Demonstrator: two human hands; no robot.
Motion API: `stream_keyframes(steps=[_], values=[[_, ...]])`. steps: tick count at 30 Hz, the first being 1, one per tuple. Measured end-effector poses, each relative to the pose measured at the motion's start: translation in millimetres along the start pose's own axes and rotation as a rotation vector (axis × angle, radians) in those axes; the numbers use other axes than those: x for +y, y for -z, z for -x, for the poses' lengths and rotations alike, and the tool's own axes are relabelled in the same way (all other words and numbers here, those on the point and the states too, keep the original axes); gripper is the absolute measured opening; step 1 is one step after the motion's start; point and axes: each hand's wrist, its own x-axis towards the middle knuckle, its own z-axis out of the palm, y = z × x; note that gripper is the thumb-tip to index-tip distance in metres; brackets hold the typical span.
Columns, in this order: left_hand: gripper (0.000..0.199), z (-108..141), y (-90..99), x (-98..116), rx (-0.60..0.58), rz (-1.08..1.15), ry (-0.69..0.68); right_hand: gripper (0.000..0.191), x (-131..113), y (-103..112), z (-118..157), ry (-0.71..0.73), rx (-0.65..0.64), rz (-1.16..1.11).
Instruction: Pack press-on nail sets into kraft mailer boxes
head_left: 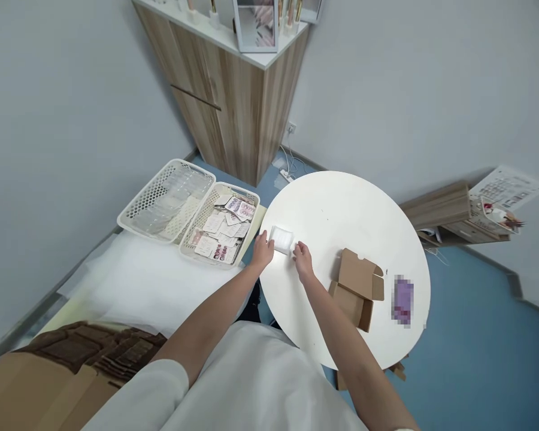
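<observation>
Near the left edge of the round white table (pixel 341 209), a small white packet (pixel 281 239) is between my two hands. My left hand (pixel 263 250) is closed at the packet's left side, its fingertips on that edge. At the packet's right corner, my right hand (pixel 302 258) is closed, fingers pinched together on it. Fine print or detail on the packet is too small to read. An opened brown cardboard box (pixel 357 275) lies to the right of my right hand, with its lid folded back.
Left of the table stand a white basket with printed cards (pixel 224 230) and a basket of clear plastic pieces (pixel 166 200). White foam sheeting (pixel 148 284) lies below them. A pixelated purple item (pixel 403 300) is at the table's right. Behind stands a wooden cabinet (pixel 238 108).
</observation>
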Motion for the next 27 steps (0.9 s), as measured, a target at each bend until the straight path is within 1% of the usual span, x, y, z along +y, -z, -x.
stream_keyframes(steps=[4, 7, 10, 14, 17, 20, 23, 27], values=[[0.04, 5, -5.3, 4, 0.008, 0.072, -0.005, 0.044, 0, -11, -2, 0.022, -0.08, 0.006], [0.032, 11, -6.9, 1, 0.006, 0.167, 0.067, 0.043, 5, -11, 1, 0.04, -0.07, 0.012], [0.026, 22, -7.1, -4, -0.021, 0.268, 0.122, 0.039, 15, -4, 9, 0.018, -0.014, 0.049], [0.022, 43, -9.4, -3, -0.04, 0.369, 0.108, 0.033, 23, 13, 28, 0.017, 0.031, 0.023], [0.023, 64, -15.6, 11, -0.068, 0.381, 0.06, 0.033, 23, 36, 46, 0.055, 0.046, -0.044], [0.024, 88, -28.5, 32, -0.105, 0.347, -0.038, 0.033, 24, 72, 67, 0.109, 0.064, -0.088], [0.023, 115, -50.7, 55, -0.164, 0.283, -0.131, 0.033, 32, 117, 86, 0.158, 0.109, -0.076], [0.021, 147, -90.4, 78, -0.259, 0.151, -0.19, 0.028, 55, 174, 103, 0.165, 0.166, 0.054]])
